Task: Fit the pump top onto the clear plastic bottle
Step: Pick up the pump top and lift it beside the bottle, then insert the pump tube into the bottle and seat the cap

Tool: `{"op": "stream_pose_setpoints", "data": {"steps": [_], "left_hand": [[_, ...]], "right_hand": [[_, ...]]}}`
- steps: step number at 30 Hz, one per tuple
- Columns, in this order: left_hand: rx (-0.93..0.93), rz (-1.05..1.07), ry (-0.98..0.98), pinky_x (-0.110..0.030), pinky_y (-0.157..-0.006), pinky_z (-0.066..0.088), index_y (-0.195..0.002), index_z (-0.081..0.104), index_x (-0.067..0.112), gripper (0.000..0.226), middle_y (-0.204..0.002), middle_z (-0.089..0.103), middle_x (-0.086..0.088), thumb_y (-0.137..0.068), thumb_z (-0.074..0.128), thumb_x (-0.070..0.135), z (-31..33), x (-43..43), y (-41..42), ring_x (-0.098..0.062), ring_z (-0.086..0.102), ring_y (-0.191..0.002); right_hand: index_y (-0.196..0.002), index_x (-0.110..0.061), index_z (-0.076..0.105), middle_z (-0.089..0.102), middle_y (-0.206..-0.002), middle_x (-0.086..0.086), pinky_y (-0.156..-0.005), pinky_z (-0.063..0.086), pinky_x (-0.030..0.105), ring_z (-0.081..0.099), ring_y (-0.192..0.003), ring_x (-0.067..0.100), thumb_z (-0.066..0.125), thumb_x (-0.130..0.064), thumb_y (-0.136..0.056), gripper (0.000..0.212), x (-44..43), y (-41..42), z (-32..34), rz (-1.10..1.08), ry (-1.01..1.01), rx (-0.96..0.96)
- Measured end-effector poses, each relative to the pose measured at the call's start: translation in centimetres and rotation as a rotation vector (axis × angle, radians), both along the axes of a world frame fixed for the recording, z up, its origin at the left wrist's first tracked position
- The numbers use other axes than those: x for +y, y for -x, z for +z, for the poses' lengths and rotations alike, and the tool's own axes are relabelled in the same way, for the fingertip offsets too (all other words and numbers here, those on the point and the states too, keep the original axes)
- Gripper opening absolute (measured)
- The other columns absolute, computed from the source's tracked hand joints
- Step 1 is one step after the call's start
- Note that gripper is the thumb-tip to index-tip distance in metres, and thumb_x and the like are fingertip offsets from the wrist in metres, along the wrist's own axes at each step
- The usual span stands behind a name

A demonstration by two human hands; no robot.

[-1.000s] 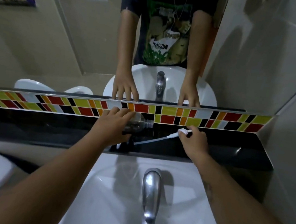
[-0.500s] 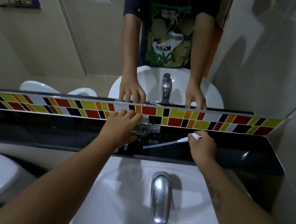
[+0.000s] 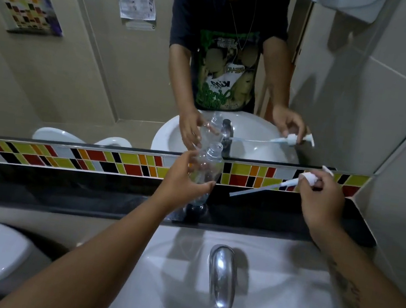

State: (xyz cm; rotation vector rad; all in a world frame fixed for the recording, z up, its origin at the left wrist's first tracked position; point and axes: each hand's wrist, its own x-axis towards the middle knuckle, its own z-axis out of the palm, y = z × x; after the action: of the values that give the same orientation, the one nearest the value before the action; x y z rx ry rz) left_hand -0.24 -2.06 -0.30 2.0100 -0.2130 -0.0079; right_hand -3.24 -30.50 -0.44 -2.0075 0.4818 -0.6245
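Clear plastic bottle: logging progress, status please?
Left hand holds clear plastic bottle upright, neck open. Right hand holds white pump top, tube beside bottle, not inserted. Nothing between them.

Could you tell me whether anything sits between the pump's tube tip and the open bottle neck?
Nothing visible does. The left hand holds the clear bottle upright with its neck uncovered; the right hand holds the pump top, its tube pointing toward the bottle across open air.

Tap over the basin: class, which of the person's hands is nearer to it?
Left. The left hand, holding the bottle, is just left of the line above the tap; the right hand, holding the pump top, is well off to its right.
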Motion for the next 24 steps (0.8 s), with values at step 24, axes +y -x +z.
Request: {"op": "stream_pose_setpoints", "data": {"steps": [24], "left_hand": [[0.143,0.064,0.247,-0.031,-0.083,0.059,-0.140,0.052,0.032,0.078,-0.134,0.061,0.005,-0.073,0.091,0.022,-3.7,-0.5,0.2,-0.019,0.058,-0.122]], "right_hand": [[-0.128,-0.016,0.057,0.050,-0.115,0.010,-0.075,0.041,0.023,0.049,-0.087,0.014,0.062,-0.023,-0.091,0.037,8.7,-1.6,15.0,0.326,0.539,-0.375]]}}
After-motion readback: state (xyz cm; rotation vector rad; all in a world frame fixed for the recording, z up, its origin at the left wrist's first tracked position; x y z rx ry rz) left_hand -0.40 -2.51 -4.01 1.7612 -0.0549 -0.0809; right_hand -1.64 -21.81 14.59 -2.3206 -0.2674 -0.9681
